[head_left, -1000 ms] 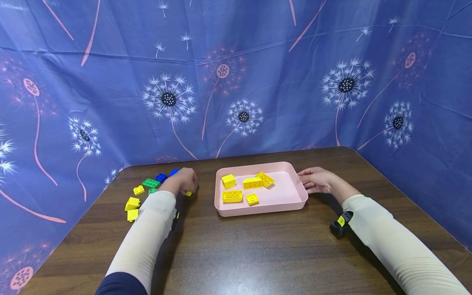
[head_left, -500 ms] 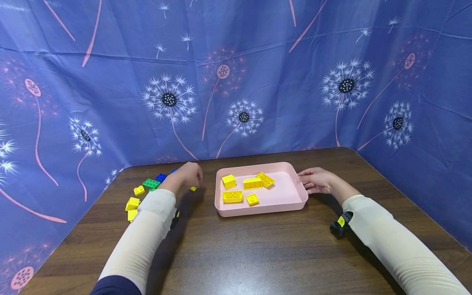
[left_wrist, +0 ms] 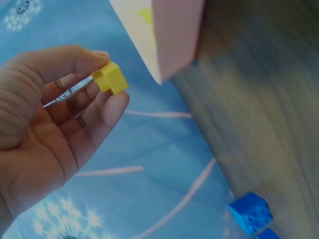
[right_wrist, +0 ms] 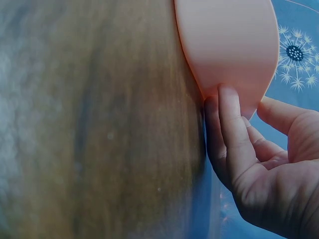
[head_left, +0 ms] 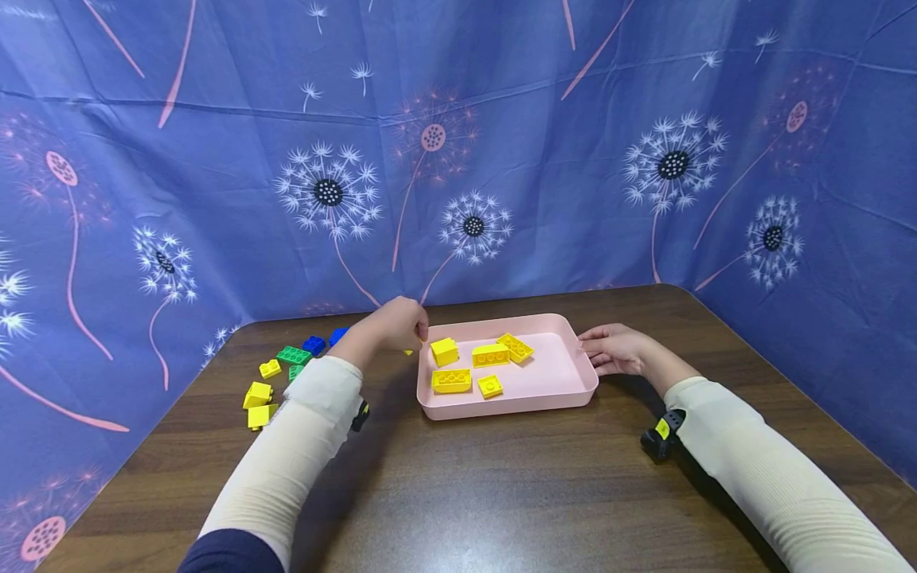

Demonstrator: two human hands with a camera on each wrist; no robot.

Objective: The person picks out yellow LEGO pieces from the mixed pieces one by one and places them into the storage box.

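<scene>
Between thumb and fingertips my left hand (head_left: 397, 325) pinches a small yellow toy brick (left_wrist: 110, 78), held at the left end of a shallow pink tray (head_left: 552, 395). In the head view most of that brick is hidden behind the hand. At the tray's opposite end my right hand (head_left: 619, 350) holds the wall, fingers (right_wrist: 232, 124) against the outside and thumb at the rim. Inside the tray lie several yellow bricks, among them a cube-like one (head_left: 444, 352), a long one (head_left: 451, 381) and a small flat one (head_left: 490, 387).
Left of the tray, loose bricks lie on the brown wooden table (head_left: 458, 485): green (head_left: 294, 356), blue (head_left: 314, 344) and yellow (head_left: 258, 395) ones. A blue curtain (head_left: 501, 103) with dandelion prints hangs behind and beside the table.
My left hand has moved right, from beside the loose bricks to the tray's left rim, carrying the small yellow brick. My right hand and the tray have stayed in place.
</scene>
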